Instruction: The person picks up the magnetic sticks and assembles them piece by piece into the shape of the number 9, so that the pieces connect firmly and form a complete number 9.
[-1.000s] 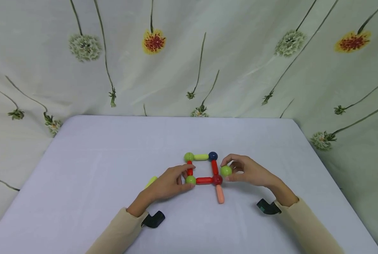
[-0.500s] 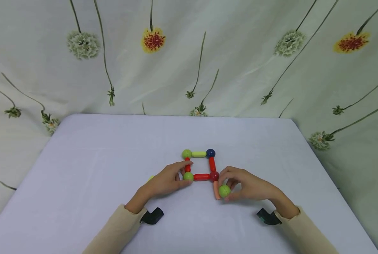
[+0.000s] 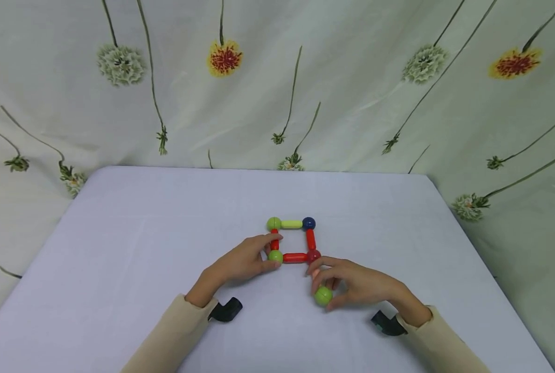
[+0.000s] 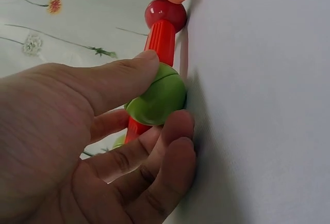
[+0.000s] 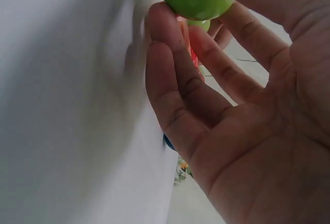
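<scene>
Left hand pinches green corner ball of rod-and-ball square, mid-table, steadying it. Right hand grips loose green ball at near end of salmon rod, rod mostly hidden; contact unclear. Step: capping rod. Next: seat ball squarely on rod tip, release.

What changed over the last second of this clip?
The right hand carried its green ball from beside the square's right edge toward the person, to the near end of the orange stick. The left hand kept pinching the near-left green ball; the square stayed put.
</scene>
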Demonstrator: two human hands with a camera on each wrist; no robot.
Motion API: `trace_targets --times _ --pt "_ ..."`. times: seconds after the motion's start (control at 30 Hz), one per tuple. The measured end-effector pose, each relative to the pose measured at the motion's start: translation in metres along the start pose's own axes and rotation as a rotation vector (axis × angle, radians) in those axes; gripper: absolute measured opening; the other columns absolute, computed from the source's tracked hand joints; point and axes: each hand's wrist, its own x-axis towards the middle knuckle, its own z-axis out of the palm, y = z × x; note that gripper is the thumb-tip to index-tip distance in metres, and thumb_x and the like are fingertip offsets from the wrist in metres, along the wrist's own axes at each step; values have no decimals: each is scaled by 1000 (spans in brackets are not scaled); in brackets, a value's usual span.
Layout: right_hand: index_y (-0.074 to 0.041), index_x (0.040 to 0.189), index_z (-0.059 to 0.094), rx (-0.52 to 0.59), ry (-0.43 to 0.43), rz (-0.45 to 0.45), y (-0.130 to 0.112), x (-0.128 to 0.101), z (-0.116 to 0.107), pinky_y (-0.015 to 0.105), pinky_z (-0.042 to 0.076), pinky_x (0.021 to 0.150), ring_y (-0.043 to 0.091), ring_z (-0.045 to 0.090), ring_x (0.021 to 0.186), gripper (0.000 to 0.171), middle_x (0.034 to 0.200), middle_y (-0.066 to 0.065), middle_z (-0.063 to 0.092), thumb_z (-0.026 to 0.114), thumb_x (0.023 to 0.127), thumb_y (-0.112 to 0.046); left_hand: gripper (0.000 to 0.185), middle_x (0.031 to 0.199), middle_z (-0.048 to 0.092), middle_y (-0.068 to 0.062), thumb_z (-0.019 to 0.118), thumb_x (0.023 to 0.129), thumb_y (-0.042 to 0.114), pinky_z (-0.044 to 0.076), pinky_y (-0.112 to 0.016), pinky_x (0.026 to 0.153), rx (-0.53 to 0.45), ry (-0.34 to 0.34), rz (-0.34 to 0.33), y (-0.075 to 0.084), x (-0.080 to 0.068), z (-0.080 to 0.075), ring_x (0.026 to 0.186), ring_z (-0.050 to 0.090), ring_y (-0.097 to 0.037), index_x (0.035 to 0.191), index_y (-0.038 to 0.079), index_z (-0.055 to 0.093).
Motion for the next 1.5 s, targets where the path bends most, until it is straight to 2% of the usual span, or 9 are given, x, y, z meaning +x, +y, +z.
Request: trace_targets --times 0.13,0.37,0.77,1.03,1.5 --pt "-26 103 63 -41 -15 -15 1 1 3 24 49 86 5 52 105 31 130 -1 49 77 77 -20 62 95 54 2 70 84 27 46 -23 63 -6 0 -9 0 0 1 65 52 -11 139 15 43" --pt "-28 101 63 -87 -2 7 1 1 5 23 48 87 4 50 106 31 127 -5 50 78 76 -20 61 94 53 2 70 84 26 46 -23 63 -7 13 3 -3 2 2 64 52 -10 138 14 43" --pt "-26 100 63 -96 9 23 0 3 6 24 47 87 5 52 101 30 122 -8 54 79 75 -22 63 94 53 3 70 84 28 47 -23 62 1 6 -2 -4 2 2 64 52 -10 139 16 43" --pt "-30 98 62 -133 24 32 0 4 8 28 44 96 3 50 108 29 119 -12 55 79 75 -27 62 95 52 2 70 84 27 46 -23 62 2 11 8 -2 0 2 63 51 -10 139 15 43" --pt "-29 98 63 -128 33 53 -2 4 7 27 45 93 3 49 105 27 117 -11 54 78 76 -25 62 98 53 1 68 85 27 46 -23 64 7 11 20 -2 -2 2 66 51 -10 140 14 41"
